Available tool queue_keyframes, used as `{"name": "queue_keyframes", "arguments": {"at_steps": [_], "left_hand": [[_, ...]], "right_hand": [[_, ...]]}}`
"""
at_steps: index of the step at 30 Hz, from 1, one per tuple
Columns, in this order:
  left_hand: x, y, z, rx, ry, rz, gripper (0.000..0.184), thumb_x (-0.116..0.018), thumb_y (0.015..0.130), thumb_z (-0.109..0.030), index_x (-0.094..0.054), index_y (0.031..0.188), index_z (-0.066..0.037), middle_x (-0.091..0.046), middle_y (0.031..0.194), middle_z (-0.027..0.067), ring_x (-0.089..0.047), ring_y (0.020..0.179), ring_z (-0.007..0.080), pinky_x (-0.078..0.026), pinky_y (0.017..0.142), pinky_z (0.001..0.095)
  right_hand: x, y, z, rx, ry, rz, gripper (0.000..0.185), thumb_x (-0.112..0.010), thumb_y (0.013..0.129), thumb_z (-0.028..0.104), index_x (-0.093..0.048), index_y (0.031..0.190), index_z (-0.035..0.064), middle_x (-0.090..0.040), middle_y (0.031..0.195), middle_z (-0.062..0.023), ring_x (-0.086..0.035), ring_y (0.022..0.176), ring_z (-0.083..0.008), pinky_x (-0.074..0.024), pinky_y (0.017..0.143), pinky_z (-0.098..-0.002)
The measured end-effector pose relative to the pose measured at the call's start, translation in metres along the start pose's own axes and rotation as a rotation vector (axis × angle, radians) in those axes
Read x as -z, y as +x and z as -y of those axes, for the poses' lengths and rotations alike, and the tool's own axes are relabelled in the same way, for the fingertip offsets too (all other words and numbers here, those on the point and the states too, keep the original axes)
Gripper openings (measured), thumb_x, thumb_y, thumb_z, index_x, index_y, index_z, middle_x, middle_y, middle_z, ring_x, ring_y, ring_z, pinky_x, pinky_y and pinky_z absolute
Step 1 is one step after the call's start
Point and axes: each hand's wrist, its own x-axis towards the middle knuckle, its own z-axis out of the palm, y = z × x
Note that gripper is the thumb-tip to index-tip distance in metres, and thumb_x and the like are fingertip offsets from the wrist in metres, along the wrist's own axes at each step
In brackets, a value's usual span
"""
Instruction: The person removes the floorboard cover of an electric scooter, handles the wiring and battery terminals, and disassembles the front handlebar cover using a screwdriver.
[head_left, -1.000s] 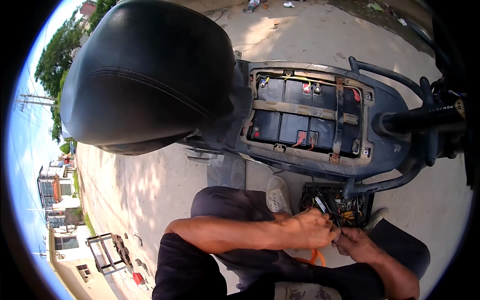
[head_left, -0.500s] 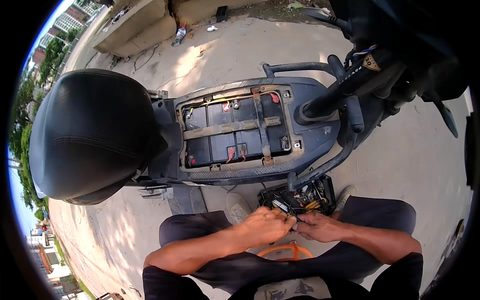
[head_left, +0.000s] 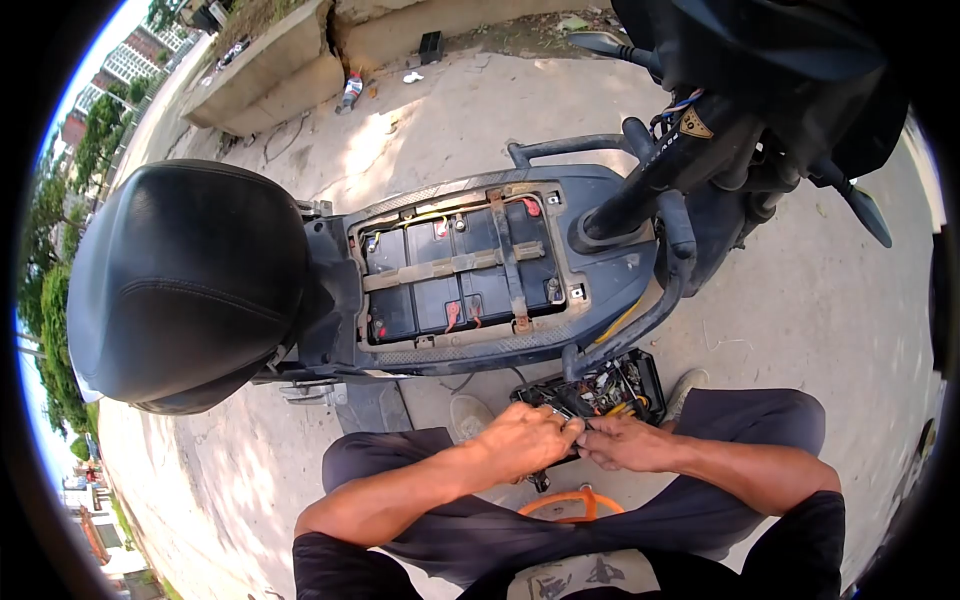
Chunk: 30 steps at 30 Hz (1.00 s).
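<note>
My left hand (head_left: 528,440) is closed around a dark tool whose metal part shows above the fingers and whose dark end shows below. My right hand (head_left: 628,443) is pinched at the fingertips, close against my left hand; the small thing between them is too hidden to name. Just beyond both hands lies an open black toolbox (head_left: 652,382) full of tools and wires. Above it stands an electric scooter (head_left: 610,190) with its floor compartment open, showing black batteries (head_left: 425,250) under a crossed metal strap.
The scooter's black seat (head_left: 190,280) is at the left and its handlebar end at the upper right. An orange ring-shaped object (head_left: 560,505) lies between my legs. A concrete block (head_left: 265,80) and a bottle (head_left: 350,92) are at the back.
The view has swung right, so the scooter now appears further left with more of its front showing. Both hands remain close together by the toolbox.
</note>
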Motion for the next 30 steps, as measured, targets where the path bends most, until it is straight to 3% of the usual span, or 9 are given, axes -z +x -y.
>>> {"name": "queue_keyframes", "arguments": {"at_steps": [3, 18, 21, 24, 27, 28, 30], "left_hand": [[-0.005, 0.001, 0.001, -0.021, 0.039, 0.004, 0.060, -0.089, 0.066, -0.006, -0.060, 0.118, 0.001, -0.075, 0.098, 0.0117, -0.076, 0.098, 0.0288, -0.060, 0.075, 0.0393], [-0.012, 0.000, 0.007, -0.052, 0.085, 0.005, 0.082, -0.095, 0.053, -0.004, -0.058, 0.126, 0.002, -0.074, 0.102, 0.0115, -0.075, 0.100, 0.0290, -0.058, 0.075, 0.0387], [-0.010, 0.001, 0.007, -0.040, 0.074, 0.019, 0.064, -0.093, 0.067, -0.013, -0.061, 0.120, 0.002, -0.073, 0.101, 0.0131, -0.075, 0.099, 0.0305, -0.058, 0.075, 0.0400], [-0.001, 0.005, 0.010, 0.001, -0.059, 0.001, 0.046, -0.084, 0.086, -0.031, -0.064, 0.113, 0.000, -0.073, 0.101, 0.0149, -0.074, 0.099, 0.0321, -0.058, 0.077, 0.0429], [0.032, 0.010, 0.025, 0.041, -0.093, -0.205, 0.043, -0.074, 0.095, -0.043, -0.066, 0.109, -0.003, -0.070, 0.093, 0.0122, -0.072, 0.092, 0.0318, -0.058, 0.075, 0.0436], [0.044, 0.013, 0.033, 0.108, -0.135, -0.263, 0.043, -0.072, 0.097, -0.045, -0.066, 0.110, -0.005, -0.069, 0.101, 0.0120, -0.070, 0.095, 0.0337, -0.057, 0.080, 0.0456], [0.061, 0.026, 0.060, 0.214, -0.108, -0.488, 0.034, -0.070, 0.100, -0.038, -0.068, 0.114, -0.006, -0.069, 0.102, 0.0127, -0.069, 0.095, 0.0376, -0.056, 0.080, 0.0479]], "right_hand": [[-0.001, 0.000, -0.001, -0.011, 0.031, -0.009, 0.034, -0.049, 0.112, 0.032, -0.061, 0.102, 0.0023, -0.052, 0.073, 0.0013, -0.052, 0.065, -0.0103, -0.0455, 0.061, -0.0305], [-0.002, -0.007, 0.016, -0.012, 0.087, 0.005, 0.030, -0.047, 0.113, 0.027, -0.061, 0.108, 0.0009, -0.050, 0.077, 0.0032, -0.047, 0.063, -0.0072, -0.0433, 0.058, -0.0269], [-0.004, -0.007, 0.016, -0.024, 0.128, -0.008, 0.030, -0.047, 0.114, 0.026, -0.061, 0.107, 0.0008, -0.049, 0.074, 0.0035, -0.046, 0.062, -0.0075, -0.0424, 0.058, -0.0268], [-0.005, -0.005, 0.015, 0.022, 0.076, -0.041, 0.029, -0.048, 0.113, 0.025, -0.061, 0.104, 0.0010, -0.047, 0.072, 0.0038, -0.046, 0.061, -0.0080, -0.0408, 0.057, -0.0270], [-0.007, -0.012, 0.028, 0.023, 0.170, -0.122, 0.030, -0.051, 0.113, 0.027, -0.061, 0.100, 0.0014, -0.048, 0.070, 0.0035, -0.045, 0.060, -0.0083, -0.0393, 0.056, -0.0272], [-0.007, -0.010, 0.027, 0.020, 0.181, -0.116, 0.031, -0.051, 0.113, 0.028, -0.060, 0.099, 0.0014, -0.047, 0.070, 0.0027, -0.044, 0.061, -0.0087, -0.0395, 0.056, -0.0275], [-0.006, -0.006, 0.025, 0.015, 0.199, -0.107, 0.034, -0.052, 0.114, 0.030, -0.058, 0.098, 0.0015, -0.047, 0.071, 0.0013, -0.044, 0.062, -0.0094, -0.0400, 0.058, -0.0280]]}}
